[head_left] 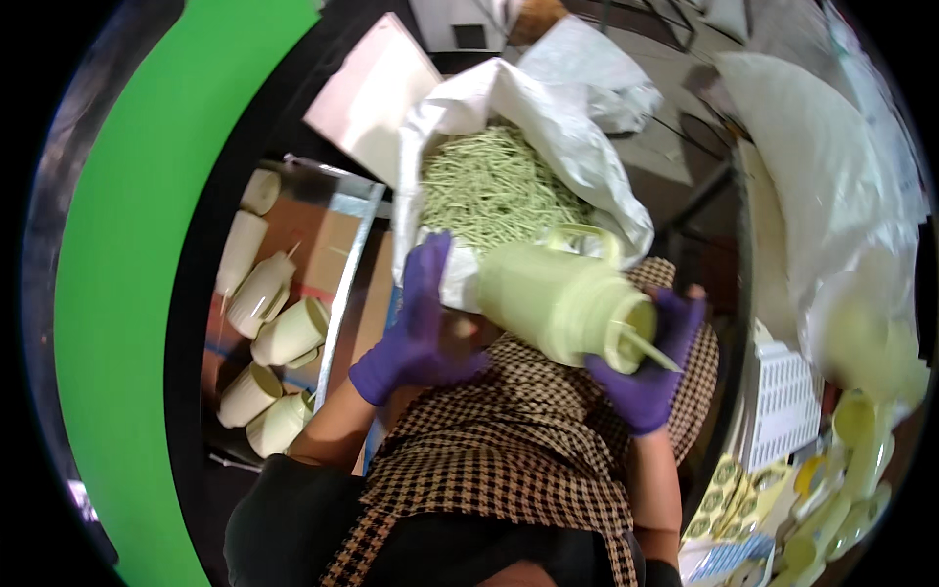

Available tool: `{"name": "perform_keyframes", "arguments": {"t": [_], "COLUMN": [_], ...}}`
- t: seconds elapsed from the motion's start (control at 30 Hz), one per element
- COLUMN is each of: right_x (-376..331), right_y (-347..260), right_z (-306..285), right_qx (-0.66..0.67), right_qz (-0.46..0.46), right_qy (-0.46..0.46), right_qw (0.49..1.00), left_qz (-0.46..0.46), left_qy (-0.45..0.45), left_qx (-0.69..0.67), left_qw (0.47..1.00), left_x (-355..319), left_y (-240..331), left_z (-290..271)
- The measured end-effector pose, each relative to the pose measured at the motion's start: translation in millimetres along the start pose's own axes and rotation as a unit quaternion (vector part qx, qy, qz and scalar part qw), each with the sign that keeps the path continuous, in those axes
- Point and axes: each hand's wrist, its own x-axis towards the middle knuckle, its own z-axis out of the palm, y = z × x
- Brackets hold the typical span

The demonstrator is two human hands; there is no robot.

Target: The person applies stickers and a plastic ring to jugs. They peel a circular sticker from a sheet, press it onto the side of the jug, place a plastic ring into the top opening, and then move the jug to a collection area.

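A pale yellow-green plastic jug (pixel 553 298) lies tilted on its side in the air above my lap, its handle (pixel 584 238) facing away from me. From its open end at the right sticks a thin pale rod (pixel 648 347). My right hand (pixel 653 377), in a purple glove, grips the jug around that open end; the jug hides some of its fingers. Left of the jug's base is my left hand (pixel 419 328), also purple-gloved, with fingers spread and nothing in it. Just beyond the jug, a white sack (pixel 523 93) stands full of thin pale-green sticks (pixel 499 186).
At left, an open box (pixel 342 230) holds several cream jugs (pixel 290 331). A green band (pixel 122 293) curves along the far left. On the right are a white bag (pixel 812 166), a white slotted basket (pixel 785 406), a sheet of round stickers (pixel 729 499) and pale-green plastic parts (pixel 861 450).
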Motion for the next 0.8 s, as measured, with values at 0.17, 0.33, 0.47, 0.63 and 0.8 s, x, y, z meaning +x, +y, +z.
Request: {"name": "perform_keyframes", "arguments": {"t": [0.17, 0.33, 0.47, 0.63, 0.8], "right_x": [-11.2, -37.7, -50.6, -66.9, -34.6], "right_y": [0.6, -7.2, -20.4, 10.6, 2.0], "right_z": [23.6, -15.7, 9.5, 22.1, -4.2], "right_qx": [0.066, -0.188, -0.255, -0.267, -0.232], "right_qz": [-0.083, -0.159, -0.11, 0.005, 0.049], "right_qy": [-0.096, -0.028, -0.094, -0.154, -0.256], "right_qw": [0.99, 0.969, 0.956, 0.951, 0.937], "left_qz": [0.101, 0.061, 0.125, 0.268, 0.264], "left_qy": [-0.105, -0.057, -0.088, -0.06, -0.088], "left_qx": [-0.006, -0.042, -0.014, 0.038, 0.044], "left_qw": [0.989, 0.996, 0.988, 0.961, 0.96], "left_x": [64.3, 64.4, 60.6, 52.3, 83.5], "left_y": [49.8, 47.7, 63.6, 53.0, 63.2], "left_z": [42.9, 50.0, 58.7, 89.6, 86.7]}}
